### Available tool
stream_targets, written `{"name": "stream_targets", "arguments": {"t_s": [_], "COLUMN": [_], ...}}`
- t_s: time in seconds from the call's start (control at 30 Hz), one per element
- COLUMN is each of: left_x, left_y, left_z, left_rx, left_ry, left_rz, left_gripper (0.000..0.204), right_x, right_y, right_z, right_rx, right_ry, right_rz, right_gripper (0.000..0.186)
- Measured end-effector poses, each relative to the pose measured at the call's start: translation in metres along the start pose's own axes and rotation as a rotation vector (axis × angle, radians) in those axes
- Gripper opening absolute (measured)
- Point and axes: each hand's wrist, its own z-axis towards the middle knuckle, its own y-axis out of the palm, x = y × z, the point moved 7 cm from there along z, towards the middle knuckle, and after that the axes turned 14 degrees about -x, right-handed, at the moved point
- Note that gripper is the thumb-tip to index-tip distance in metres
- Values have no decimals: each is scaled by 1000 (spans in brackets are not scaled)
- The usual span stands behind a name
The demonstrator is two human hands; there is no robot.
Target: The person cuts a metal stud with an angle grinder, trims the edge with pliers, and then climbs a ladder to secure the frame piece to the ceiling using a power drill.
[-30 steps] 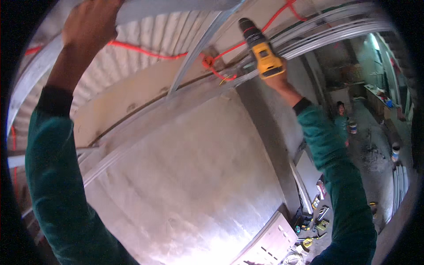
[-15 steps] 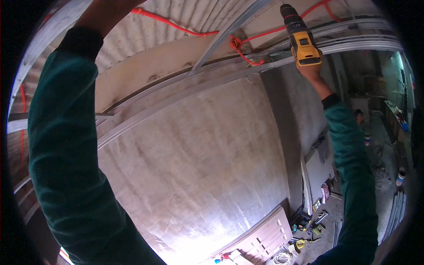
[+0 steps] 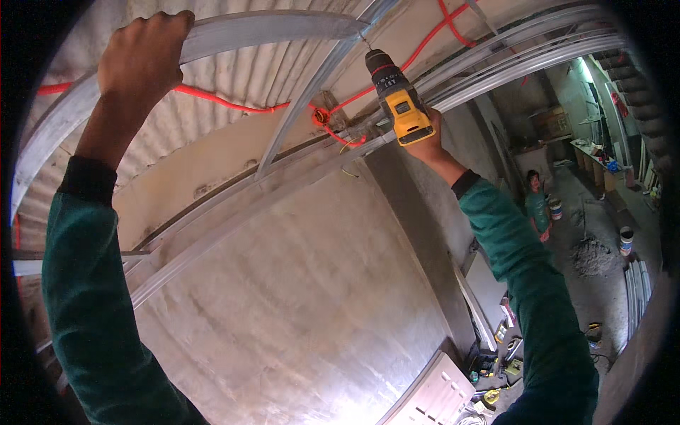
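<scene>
My left hand (image 3: 142, 60) is closed round a grey metal channel (image 3: 276, 27) overhead, its fingers over the channel's edge. This channel runs right to meet a slanting metal channel (image 3: 308, 92). In my right hand (image 3: 428, 145) is a yellow and black cordless drill (image 3: 405, 110), pointed upward. The drill's thin bit (image 3: 365, 42) reaches to the joint of the two channels; whether it has entered the metal I cannot tell.
Orange conduit (image 3: 234, 108) runs along the ribbed ceiling to a round orange junction box (image 3: 321, 115). Metal rails (image 3: 524, 67) line the wall top. Far below on the right stands a person (image 3: 537, 205). Tools and a pale board (image 3: 432, 393) lie at the wall's foot.
The view has swung up and right, bringing my left hand and its channel into sight. The drill's bit now shows at the channel joint. More of the floor and the person appear.
</scene>
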Motion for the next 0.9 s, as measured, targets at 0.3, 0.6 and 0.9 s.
{"name": "stream_targets", "arguments": {"t_s": [0.3,0.6,0.9], "left_x": [-16,-17,11], "left_y": [15,10,-36], "left_z": [-4,-7,-22], "left_rx": [-49,-33,-162], "left_ry": [-57,-55,-238], "left_rz": [74,44,33], "left_gripper": [54,51,25], "right_x": [-27,-26,-20], "right_y": [-6,-3,-2], "right_z": [10,12,6], "right_rx": [87,-3,-6], "right_ry": [-39,11,66], "right_rz": [129,56,187], "right_gripper": [30,29,32]}}
